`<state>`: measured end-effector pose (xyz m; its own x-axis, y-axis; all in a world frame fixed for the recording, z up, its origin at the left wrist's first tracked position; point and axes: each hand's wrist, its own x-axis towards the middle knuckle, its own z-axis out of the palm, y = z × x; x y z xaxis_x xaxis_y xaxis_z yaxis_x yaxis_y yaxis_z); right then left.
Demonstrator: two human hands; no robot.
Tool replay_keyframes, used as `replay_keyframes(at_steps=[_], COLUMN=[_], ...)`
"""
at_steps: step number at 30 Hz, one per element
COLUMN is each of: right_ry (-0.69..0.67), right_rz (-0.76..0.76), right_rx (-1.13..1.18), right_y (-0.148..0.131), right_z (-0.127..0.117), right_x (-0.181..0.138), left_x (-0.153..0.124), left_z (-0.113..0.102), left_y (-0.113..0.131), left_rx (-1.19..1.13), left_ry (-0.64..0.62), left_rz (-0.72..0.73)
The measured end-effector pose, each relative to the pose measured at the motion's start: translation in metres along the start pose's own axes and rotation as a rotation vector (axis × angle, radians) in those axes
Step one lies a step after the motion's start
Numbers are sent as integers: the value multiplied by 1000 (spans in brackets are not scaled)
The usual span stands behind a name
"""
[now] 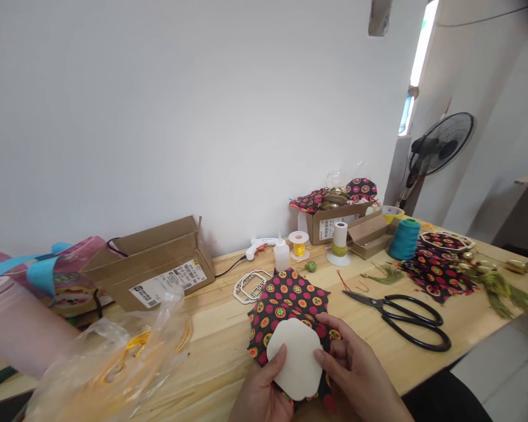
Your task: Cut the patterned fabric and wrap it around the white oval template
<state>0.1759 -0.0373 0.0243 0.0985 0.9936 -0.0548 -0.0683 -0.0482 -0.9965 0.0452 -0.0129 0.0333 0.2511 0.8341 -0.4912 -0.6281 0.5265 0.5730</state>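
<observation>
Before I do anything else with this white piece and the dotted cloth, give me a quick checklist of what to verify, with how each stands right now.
1. White piece lies on the dotted cloth: ok, it sits near the cloth's front edge.
2. Both hands on it: ok, left hand has its thumb on the left edge, right hand pinches the right edge.
3. Cloth flat under the piece: cannot tell, the hands hide its front part.
4. Scissors at hand: ok, lying on the table to the right, blades shut.
5. Glue bottle upright: ok, behind the cloth.
</observation>
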Motion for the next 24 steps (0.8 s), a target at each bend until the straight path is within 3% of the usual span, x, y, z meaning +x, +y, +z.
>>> replay_keyframes(at_steps=[13, 15, 19, 22, 24], right_ry=[-28, 14, 310, 228, 111], right_rz=[-9, -48, -279, -320, -290], right_rx=[-81, -170, -751, -1158, -1284], right_y=[1, -4, -15, -21, -24], right_z=[-6, -28, -107, -158, -171], right_x=[-1, -1, 5, 12, 16], left_x=[3, 2, 2, 1, 1], left_z=[1, -1, -6, -6, -4], left_y=[-3, -2, 2, 4, 5], left_rx=[16, 41, 100, 106, 104], left_ry=[79, 95, 88, 76, 77], left_rz=[13, 11, -25, -31, -21])
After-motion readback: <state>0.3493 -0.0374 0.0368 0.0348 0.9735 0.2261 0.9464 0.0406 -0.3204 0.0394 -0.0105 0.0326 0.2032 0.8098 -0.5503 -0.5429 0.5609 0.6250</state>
